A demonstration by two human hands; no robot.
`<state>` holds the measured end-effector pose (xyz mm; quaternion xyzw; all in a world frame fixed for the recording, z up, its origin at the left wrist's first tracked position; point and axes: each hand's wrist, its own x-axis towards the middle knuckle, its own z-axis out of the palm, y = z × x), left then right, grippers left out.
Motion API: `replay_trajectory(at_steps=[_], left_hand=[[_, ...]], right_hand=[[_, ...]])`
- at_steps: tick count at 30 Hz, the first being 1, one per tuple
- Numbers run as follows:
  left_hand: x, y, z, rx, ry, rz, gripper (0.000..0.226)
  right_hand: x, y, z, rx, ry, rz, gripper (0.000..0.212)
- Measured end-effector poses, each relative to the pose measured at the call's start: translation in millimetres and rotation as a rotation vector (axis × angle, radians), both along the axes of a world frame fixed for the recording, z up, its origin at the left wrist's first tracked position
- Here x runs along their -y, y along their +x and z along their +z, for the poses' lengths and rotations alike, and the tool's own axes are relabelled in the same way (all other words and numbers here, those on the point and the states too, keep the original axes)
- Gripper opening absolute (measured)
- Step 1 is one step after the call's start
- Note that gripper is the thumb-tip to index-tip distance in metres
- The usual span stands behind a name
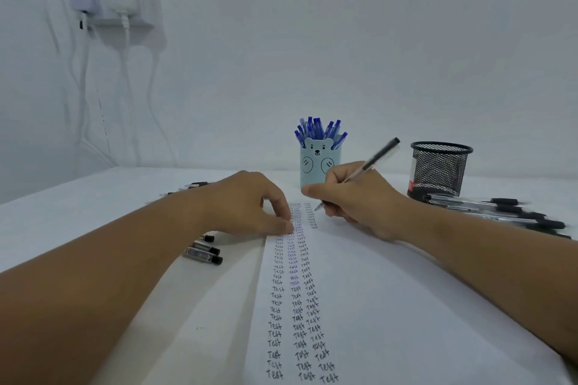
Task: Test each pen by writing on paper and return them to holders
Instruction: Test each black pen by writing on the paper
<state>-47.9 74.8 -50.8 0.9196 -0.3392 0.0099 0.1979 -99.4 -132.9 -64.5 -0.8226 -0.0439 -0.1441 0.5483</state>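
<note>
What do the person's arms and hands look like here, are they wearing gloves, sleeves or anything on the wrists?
Both forearms are bare as far as the picture shows: no sleeves reach into view. The left hand and the right hand wear no gloves, and no rings, watch or bracelet show on the fingers or wrists. No marks or tattoos are visible. The nails look short and unpainted, though they are small in this view.

The white surface [93, 228] carries a written-on paper [359, 306], a bear holder [319, 166], a mesh holder [438, 169], and loose black pens [513, 212] on both sides.
</note>
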Motion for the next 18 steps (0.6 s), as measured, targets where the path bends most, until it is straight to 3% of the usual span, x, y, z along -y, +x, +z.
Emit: replay_trajectory(at_steps=[18], left_hand=[[2.4, 1.1, -2.1, 0.019, 0.025, 0.02, 0.019]], right_hand=[[-5.6, 1.2, -5.5, -0.057, -0.223, 0.034, 0.041]])
